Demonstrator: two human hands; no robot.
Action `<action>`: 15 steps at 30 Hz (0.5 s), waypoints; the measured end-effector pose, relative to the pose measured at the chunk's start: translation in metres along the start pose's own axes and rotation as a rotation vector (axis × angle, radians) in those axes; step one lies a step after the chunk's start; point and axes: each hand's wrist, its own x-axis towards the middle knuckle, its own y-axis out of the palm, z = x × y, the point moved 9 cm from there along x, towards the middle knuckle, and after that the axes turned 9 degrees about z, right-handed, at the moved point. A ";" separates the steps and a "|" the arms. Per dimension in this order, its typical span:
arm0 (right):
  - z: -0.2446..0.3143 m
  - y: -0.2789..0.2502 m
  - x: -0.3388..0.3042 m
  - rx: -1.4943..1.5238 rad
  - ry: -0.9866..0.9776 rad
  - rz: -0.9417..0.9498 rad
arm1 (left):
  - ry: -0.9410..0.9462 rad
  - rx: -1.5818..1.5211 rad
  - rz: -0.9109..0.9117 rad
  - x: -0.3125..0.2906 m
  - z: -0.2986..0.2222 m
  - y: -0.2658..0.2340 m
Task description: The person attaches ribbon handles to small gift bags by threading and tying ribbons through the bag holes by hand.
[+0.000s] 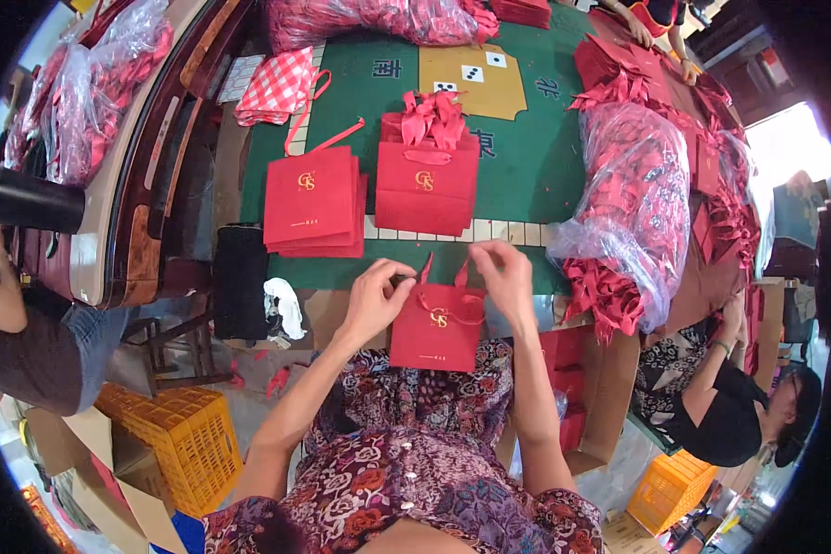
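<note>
A small red gift bag (434, 343) with gold print hangs over the table's near edge, just above my lap. My left hand (379, 300) pinches one end of its red ribbon (427, 269) at the bag's top left. Opposite it, my right hand (506, 277) has thumb and forefinger closed on the other ribbon end (463, 273). A ribbon handle loops across the bag's front. Beyond my left hand lies a stack of flat red bags (312, 198). Right of that stack, more red bags (427, 189) stand together with bunched ribbons on top.
Clear plastic sacks of red ribboned bags (623, 198) lie at the right and at the far edge (379, 20). A red checked cloth (277, 88) rests on the green table (535, 175). Cardboard boxes (609, 406) and a yellow crate (189, 448) stand below. People work on both sides.
</note>
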 end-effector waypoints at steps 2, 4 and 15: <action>-0.006 -0.013 -0.007 -0.197 0.128 -0.013 | -0.082 0.063 -0.058 0.002 -0.004 -0.009; -0.009 -0.010 -0.006 -0.316 0.151 -0.005 | -0.022 0.178 -0.074 0.011 -0.009 -0.005; -0.017 0.033 0.000 0.048 0.108 0.117 | -0.044 0.155 -0.123 0.032 -0.004 0.020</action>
